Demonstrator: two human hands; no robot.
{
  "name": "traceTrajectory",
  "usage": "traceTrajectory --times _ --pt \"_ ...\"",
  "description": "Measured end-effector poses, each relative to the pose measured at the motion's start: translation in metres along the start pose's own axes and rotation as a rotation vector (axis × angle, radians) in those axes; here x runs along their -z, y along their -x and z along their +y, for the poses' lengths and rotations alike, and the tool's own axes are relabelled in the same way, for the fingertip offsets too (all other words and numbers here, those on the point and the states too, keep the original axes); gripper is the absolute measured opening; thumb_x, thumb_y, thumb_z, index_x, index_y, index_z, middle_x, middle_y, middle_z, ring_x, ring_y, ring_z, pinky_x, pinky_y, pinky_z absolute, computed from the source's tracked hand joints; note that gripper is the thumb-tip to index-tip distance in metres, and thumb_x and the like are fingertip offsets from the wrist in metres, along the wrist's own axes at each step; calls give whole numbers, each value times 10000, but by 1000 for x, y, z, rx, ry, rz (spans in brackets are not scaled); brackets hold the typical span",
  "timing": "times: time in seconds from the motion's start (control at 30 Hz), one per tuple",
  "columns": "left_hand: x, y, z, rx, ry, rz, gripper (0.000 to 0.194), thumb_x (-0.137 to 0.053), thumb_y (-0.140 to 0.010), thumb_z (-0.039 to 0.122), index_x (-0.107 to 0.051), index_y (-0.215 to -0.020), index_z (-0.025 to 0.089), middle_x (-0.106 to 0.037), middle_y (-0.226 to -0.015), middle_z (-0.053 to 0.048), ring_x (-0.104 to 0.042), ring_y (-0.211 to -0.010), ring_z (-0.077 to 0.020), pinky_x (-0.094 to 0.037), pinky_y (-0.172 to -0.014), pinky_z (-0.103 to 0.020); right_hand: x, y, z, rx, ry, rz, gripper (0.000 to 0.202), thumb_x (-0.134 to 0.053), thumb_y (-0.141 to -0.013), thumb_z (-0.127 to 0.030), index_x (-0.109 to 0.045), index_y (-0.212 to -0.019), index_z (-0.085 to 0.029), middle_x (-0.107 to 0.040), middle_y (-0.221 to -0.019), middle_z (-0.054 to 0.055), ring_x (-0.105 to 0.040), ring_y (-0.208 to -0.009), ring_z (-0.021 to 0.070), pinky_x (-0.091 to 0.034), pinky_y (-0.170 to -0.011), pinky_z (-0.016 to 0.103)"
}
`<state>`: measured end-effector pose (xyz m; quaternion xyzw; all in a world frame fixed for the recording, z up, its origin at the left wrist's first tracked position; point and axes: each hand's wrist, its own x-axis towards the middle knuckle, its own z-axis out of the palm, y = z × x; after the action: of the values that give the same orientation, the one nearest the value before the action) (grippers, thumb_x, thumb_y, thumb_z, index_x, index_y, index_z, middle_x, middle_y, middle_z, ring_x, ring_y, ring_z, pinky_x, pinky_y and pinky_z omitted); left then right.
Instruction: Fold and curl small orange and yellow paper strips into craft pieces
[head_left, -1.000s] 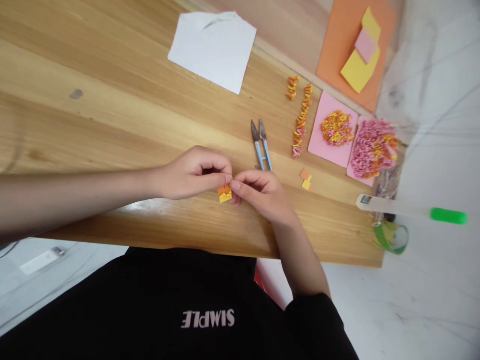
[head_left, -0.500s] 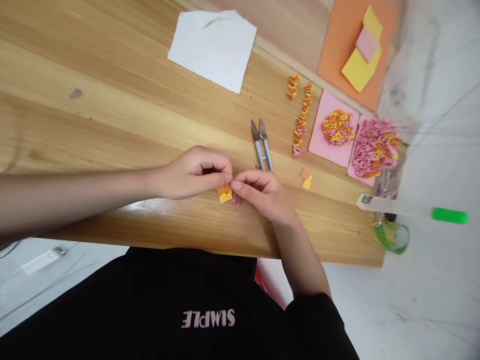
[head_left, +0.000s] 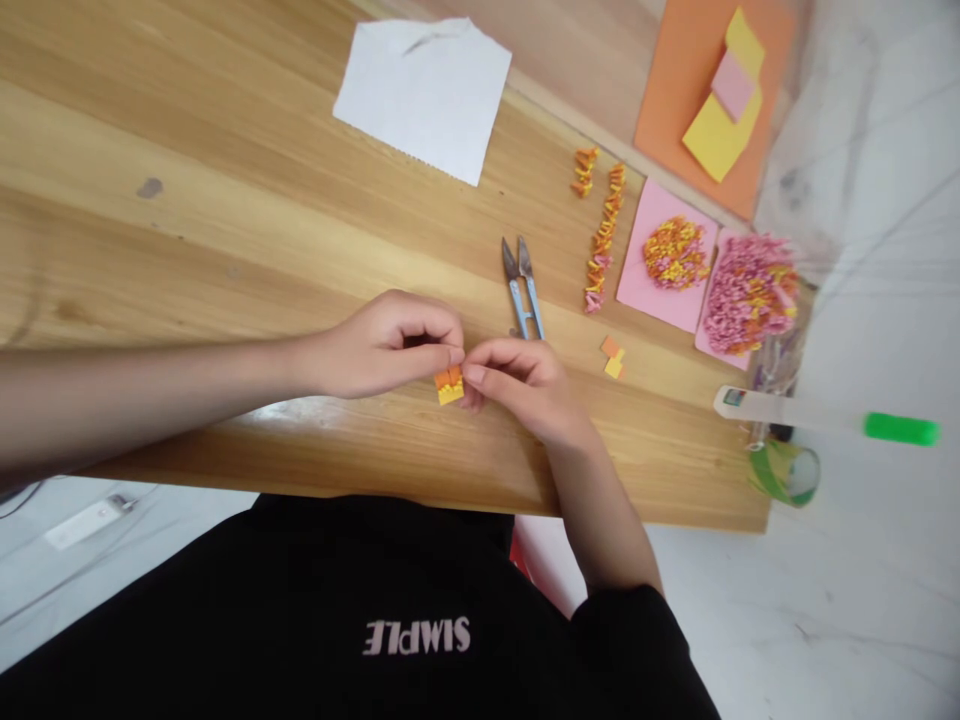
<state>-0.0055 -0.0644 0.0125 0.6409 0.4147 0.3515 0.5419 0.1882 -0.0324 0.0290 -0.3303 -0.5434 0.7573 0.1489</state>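
Between my fingertips is a small orange and yellow paper piece point(head_left: 450, 387), its yellow part toward me. My left hand point(head_left: 394, 345) pinches its upper edge with thumb and forefinger. My right hand point(head_left: 521, 385) is closed at the piece's right side, thumb against the bent forefinger. The fingertips hide part of the piece. Just beyond my right hand lie blue-handled thread snips point(head_left: 524, 290), blades apart and pointing away. Small orange and yellow paper squares point(head_left: 613, 357) rest to the right of that hand.
A white sheet point(head_left: 424, 100) lies at the back. Rows of twisted paper bits point(head_left: 606, 235) sit beside a pink sheet point(head_left: 634, 270) bearing a small heap. Farther right are a pink and orange heap point(head_left: 750, 295), a green-capped glue bottle point(head_left: 814, 412) and a tape roll point(head_left: 772, 478).
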Motion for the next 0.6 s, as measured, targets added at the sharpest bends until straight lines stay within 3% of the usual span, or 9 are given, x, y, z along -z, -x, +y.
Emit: traceTrajectory --times 0.6 --pt "0 0 -1 -31 17 4 251 -553 -847 261 -557 -615 166 -585 -605 15 -499 -544 -76 -392 -540 -179 0 0 0 -17 15 -5 249 -750 -766 -384 -656 -757 -154 -636 -620 -27 -564 -558 79 -476 -541 209"
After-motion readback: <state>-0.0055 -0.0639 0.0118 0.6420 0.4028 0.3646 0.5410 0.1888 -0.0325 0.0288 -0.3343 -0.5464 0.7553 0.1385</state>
